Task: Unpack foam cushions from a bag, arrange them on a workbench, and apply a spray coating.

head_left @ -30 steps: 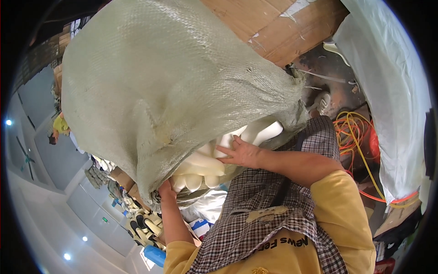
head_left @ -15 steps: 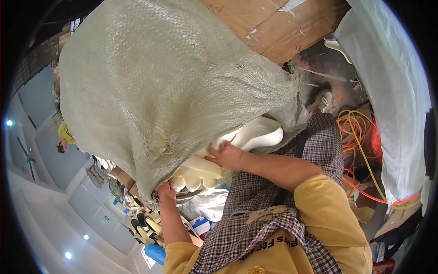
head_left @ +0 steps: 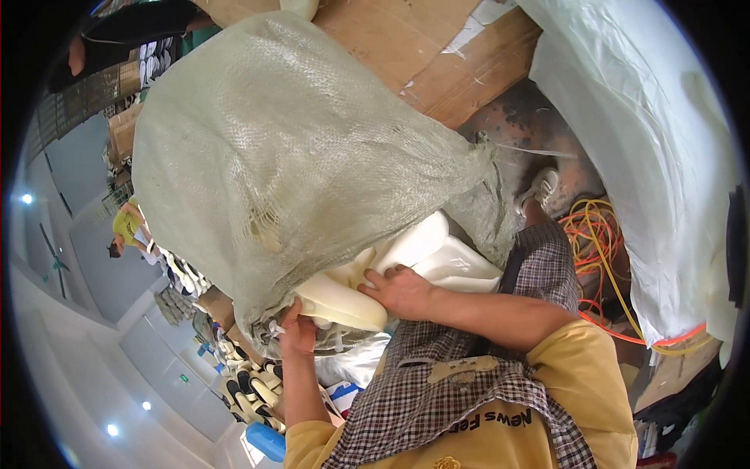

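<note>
A big grey-green woven sack (head_left: 312, 133) bulges in front of me, its mouth facing my lap. Cream-white foam pieces, shaped like shoe soles, show in the mouth; one long sole (head_left: 344, 303) lies between my hands and a paler one (head_left: 461, 266) sticks out on the right. My left hand (head_left: 298, 334) is closed on the sack's rim at the mouth's left end. With fingers curled, my right hand (head_left: 402, 293) grips among the soles at the middle of the mouth. Its fingertips are partly hidden between them.
Brown cardboard (head_left: 437, 55) lies behind the sack. White plastic sheeting (head_left: 641, 156) hangs at the right, beside coiled orange and yellow hoses (head_left: 595, 234). Black-and-cream footwear (head_left: 246, 391) is piled at lower left. Another person (head_left: 125, 227) is in the left background.
The view has shifted, and the sack sits lower in it. Several rounded sole ends beside my left hand have given way to one long sole. The soles near my right hand have changed position.
</note>
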Available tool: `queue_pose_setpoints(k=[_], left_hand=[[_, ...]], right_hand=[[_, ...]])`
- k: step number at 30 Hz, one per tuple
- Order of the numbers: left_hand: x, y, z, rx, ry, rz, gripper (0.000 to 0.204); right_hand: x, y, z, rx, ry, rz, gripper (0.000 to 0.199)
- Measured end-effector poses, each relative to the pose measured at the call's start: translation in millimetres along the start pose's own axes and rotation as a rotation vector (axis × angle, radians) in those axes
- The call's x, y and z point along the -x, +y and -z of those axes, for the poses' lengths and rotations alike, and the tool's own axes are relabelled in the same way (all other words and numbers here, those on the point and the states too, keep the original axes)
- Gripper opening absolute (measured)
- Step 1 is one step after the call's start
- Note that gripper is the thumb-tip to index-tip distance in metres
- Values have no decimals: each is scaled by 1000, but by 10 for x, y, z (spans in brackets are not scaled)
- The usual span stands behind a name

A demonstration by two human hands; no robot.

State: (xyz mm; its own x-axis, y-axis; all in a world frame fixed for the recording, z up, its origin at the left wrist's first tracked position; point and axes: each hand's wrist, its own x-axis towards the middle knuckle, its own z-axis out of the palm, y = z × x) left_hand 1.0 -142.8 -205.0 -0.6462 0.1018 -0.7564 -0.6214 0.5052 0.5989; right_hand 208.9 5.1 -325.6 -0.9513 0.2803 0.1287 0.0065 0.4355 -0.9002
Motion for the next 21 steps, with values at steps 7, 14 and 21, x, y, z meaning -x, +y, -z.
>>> queue_pose_setpoints(k=[7, 14, 21], left_hand=[[536, 101, -597, 86, -84, -54, 45], [1170, 109, -986, 237, -226, -187, 43], [1907, 313, -1437, 385, -538, -133, 50]], right_hand=[[332, -200, 599, 82, 92, 15, 35], [746, -675, 1682, 298, 243, 79, 33], [1218, -1501, 2729, 497, 383, 132, 31]])
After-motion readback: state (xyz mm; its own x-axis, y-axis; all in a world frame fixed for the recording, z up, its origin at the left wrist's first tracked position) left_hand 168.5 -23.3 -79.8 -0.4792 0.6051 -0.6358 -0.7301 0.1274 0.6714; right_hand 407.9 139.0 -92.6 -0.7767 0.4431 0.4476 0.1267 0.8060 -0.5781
